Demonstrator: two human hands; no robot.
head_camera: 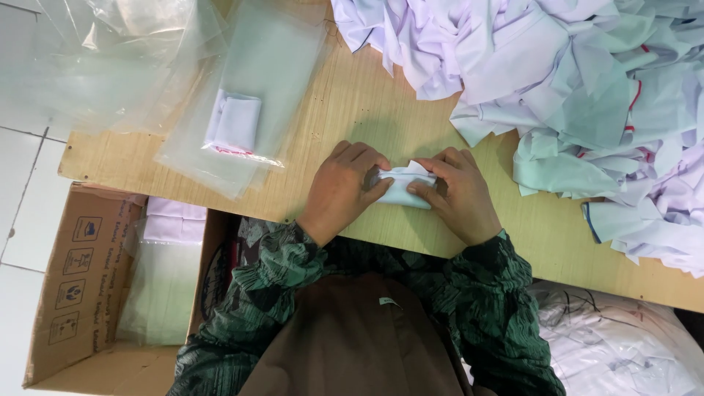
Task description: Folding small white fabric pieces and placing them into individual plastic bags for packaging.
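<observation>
Seen from above, a person in dark green patterned sleeves folds a small piece of pale white-blue cloth (402,187) at the near edge of a light wooden table (352,103). The left hand (343,187) curls over the cloth's left end, fingers bent and pressing it down, while the right hand (456,192) clasps the right end, fingertips pinching the folded edge; the two hands sit close together with the cloth bunched between them and resting on the tabletop. To the upper left lies a stack of clear plastic bags (249,95), the top one holding a folded white cloth (235,122) with a red strip along its lower edge. A large heap of loose white and pale lilac cloth pieces (579,95), some edged in red or blue, covers the table's right side. Below the table at the left stands an open cardboard box (73,286) containing bagged cloths, and at the lower right a plastic sack of white fabric (623,345) sits beside the person.
</observation>
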